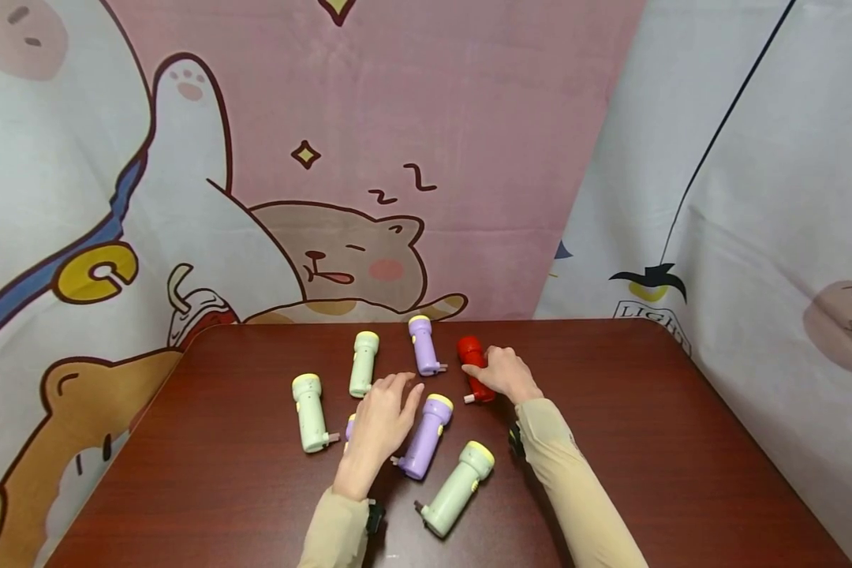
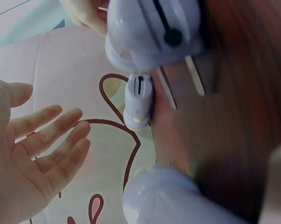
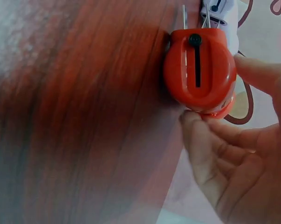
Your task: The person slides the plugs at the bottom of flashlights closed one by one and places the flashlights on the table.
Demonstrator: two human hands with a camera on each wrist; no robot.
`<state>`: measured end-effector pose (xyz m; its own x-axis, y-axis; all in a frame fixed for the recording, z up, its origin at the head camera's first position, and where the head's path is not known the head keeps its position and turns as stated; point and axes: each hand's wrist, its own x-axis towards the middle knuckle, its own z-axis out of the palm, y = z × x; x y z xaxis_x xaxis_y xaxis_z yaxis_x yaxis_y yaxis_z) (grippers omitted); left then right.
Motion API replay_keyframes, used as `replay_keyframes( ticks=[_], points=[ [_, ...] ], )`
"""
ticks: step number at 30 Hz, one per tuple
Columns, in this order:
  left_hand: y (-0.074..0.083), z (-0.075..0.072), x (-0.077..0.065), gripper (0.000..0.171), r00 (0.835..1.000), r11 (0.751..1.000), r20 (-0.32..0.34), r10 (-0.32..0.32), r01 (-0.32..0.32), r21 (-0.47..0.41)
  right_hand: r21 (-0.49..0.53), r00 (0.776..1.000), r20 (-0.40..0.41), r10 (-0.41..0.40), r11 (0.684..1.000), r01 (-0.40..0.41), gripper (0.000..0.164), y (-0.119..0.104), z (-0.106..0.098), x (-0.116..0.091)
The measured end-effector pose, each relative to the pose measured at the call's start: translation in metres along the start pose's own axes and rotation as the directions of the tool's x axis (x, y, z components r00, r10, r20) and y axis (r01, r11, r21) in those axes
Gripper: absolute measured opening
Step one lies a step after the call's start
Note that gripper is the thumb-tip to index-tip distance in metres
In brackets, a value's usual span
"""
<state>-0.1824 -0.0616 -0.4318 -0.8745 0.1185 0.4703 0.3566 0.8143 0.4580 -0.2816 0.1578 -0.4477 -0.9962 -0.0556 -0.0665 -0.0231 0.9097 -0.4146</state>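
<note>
On the table lies a red flashlight (image 1: 471, 349) with plug prongs folded out of its tail. My right hand (image 1: 506, 374) holds it, thumb on one side and fingers on the other, as the right wrist view also shows around the red body (image 3: 210, 70). My left hand (image 1: 382, 416) hovers over the middle with fingers spread, touching nothing in the left wrist view. To its right lies a purple flashlight (image 1: 426, 442), prongs out. Another purple flashlight (image 1: 350, 424) is mostly hidden under this hand. A pale green flashlight (image 1: 363, 364) sits just beyond its fingertips.
A third purple flashlight (image 1: 423, 347) lies at the back, left of the red one. One green flashlight (image 1: 311, 414) lies on the left, another green flashlight (image 1: 457, 491) near the front between the forearms. A patterned cloth (image 1: 497, 158) hangs behind the brown table (image 1: 681, 457).
</note>
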Motion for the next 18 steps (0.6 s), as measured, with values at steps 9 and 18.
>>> replay_keyframes(
  ticks=[9, 18],
  points=[
    [0.0079, 0.0023, 0.0001, 0.024, 1.0, 1.0, 0.012, 0.013, -0.013, -0.022, 0.016, 1.0, 0.007, 0.017, 1.0, -0.018, 0.045, -0.0004, 0.0025, 0.0033],
    [0.0106, 0.0037, 0.0001, 0.022, 1.0, 0.999, 0.018, 0.014, -0.013, -0.035, 0.068, 0.998, -0.055, 0.028, 0.997, -0.024, 0.043, 0.0012, 0.0071, 0.0029]
  ],
)
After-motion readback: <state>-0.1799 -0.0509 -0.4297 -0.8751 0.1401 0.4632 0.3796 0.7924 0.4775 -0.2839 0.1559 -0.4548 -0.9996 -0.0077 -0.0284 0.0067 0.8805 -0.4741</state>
